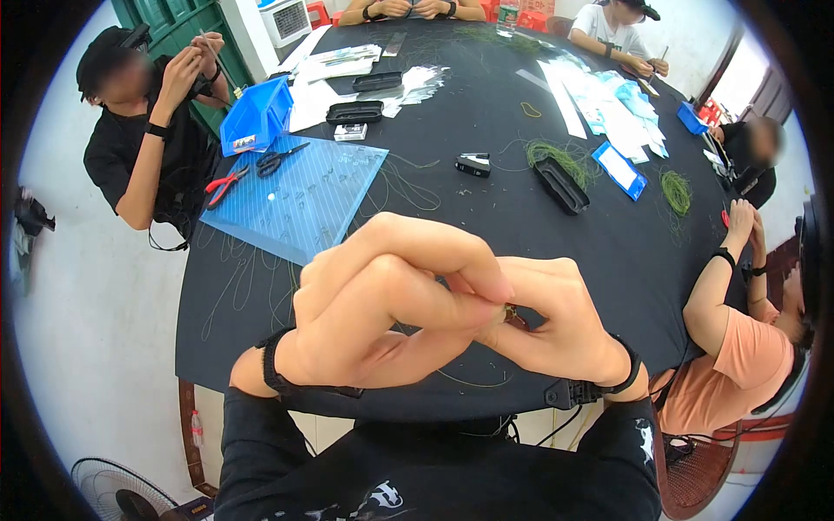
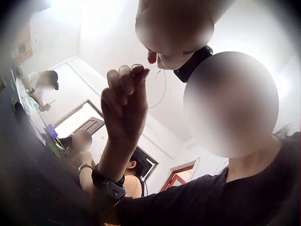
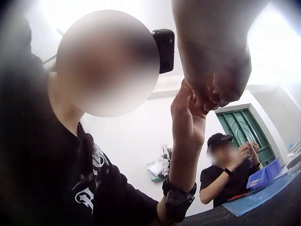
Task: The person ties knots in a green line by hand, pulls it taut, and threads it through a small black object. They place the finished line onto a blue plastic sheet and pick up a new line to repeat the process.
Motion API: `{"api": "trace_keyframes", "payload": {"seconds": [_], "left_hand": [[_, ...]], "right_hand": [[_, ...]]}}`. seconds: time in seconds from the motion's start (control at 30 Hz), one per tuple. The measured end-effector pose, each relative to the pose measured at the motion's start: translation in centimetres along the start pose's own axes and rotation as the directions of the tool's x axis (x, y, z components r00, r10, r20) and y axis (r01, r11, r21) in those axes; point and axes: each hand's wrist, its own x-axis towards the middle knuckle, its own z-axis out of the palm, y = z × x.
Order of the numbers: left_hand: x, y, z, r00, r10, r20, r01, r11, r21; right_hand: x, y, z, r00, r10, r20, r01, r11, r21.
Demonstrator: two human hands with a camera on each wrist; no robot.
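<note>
Both hands meet in front of the chest, fingertips together. The left hand [image 1: 382, 304] pinches with thumb and curled forefinger, and the right hand [image 1: 560, 321] pinches right against it. Between the fingertips a bit of thin green thread [image 1: 509, 309] shows; its exact shape is hidden. In the left wrist view a thin thread [image 2: 165, 89] curves out from the fingertips of the right hand [image 2: 124, 103]. The right wrist view has the left hand [image 3: 187, 117] touching the right hand [image 3: 216, 66] from below, covering what lies between them.
On the black table [image 1: 434, 187] lie a blue cutting mat [image 1: 295, 195] with pliers [image 1: 228, 185] and scissors [image 1: 278, 161], a blue bin [image 1: 256, 117], a stapler [image 1: 473, 164], a black tray [image 1: 561, 185] and green thread bundles [image 1: 675, 193]. Other people sit around it.
</note>
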Motion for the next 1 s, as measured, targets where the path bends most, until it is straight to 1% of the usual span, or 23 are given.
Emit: {"api": "trace_keyframes", "payload": {"seconds": [0.07, 0.3, 0.43, 0.47, 0.57, 0.6, 0.63, 0.7, 0.77, 0.9, 1.0], "left_hand": [[0.2, 0.2, -0.3, 0.997, -0.025, 0.078, 0.029, 0.999, -0.042], [-0.1, -0.3, -0.4, 0.996, -0.035, 0.085, 0.042, 0.996, -0.078], [0.3, -0.2, -0.4, 0.996, -0.028, 0.089, 0.035, 0.996, -0.083], [0.3, -0.2, -0.5, 0.996, -0.024, 0.091, 0.032, 0.996, -0.083], [0.2, 0.0, -0.7, 0.996, -0.038, 0.083, 0.045, 0.995, -0.089], [0.3, 0.0, -0.7, 0.996, -0.03, 0.087, 0.039, 0.994, -0.104], [0.4, 0.0, -0.7, 0.995, -0.023, 0.092, 0.034, 0.992, -0.119], [0.6, -0.1, -0.7, 0.995, -0.006, 0.102, 0.02, 0.99, -0.141], [0.7, -0.1, -0.7, 0.993, 0.005, 0.12, 0.015, 0.987, -0.161], [0.5, 0.1, -0.5, 0.993, -0.019, 0.117, 0.041, 0.982, -0.185], [0.5, 0.2, -0.3, 0.993, -0.018, 0.115, 0.04, 0.981, -0.189]], "right_hand": [[0.0, -0.1, -0.1, 1.0, 0.019, 0.008, -0.019, 1.0, -0.009], [0.0, -0.3, -0.2, 0.999, 0.052, 0.016, -0.052, 0.999, -0.006], [0.4, 0.2, -0.9, 0.999, -0.019, 0.041, 0.02, 1.0, -0.019], [0.5, -0.4, -1.9, 0.995, 0.067, 0.079, -0.06, 0.995, -0.081], [0.6, -0.9, -3.7, 0.985, -0.091, -0.144, 0.05, 0.963, -0.266], [0.4, -1.1, -4.1, 0.973, -0.147, -0.177, 0.085, 0.945, -0.316], [0.4, -1.1, -4.3, 0.94, -0.286, -0.187, 0.222, 0.927, -0.302], [0.5, -1.2, -4.0, 0.852, -0.483, -0.201, 0.442, 0.87, -0.219], [0.2, -1.2, -4.4, 0.81, -0.586, -0.017, 0.569, 0.793, -0.217], [-0.1, -1.1, -3.7, 0.733, -0.68, 0.013, 0.656, 0.703, -0.275], [-0.1, -1.2, -3.4, 0.728, -0.686, -0.002, 0.658, 0.699, -0.279]]}}
